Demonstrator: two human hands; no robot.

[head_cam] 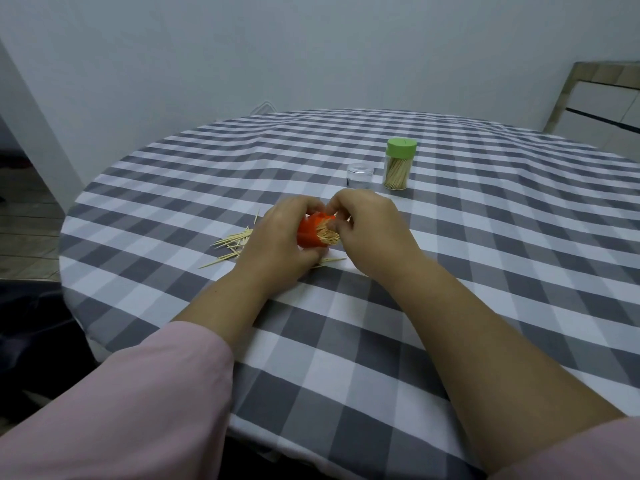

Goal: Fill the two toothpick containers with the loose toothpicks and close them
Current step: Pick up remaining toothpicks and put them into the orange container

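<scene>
Toothpicks (328,233) bristle from an orange cap (309,233) near the middle of a round table (485,271) in grey-and-white checks. Left hand (277,244) curls around the cap, tipped sideways; right hand (372,230) pinches the bundle's ends. Loose toothpicks (231,244) lie toward the left edge. Toward the far edge stand a clear tube (360,174) and a green-lidded container (398,164).
</scene>
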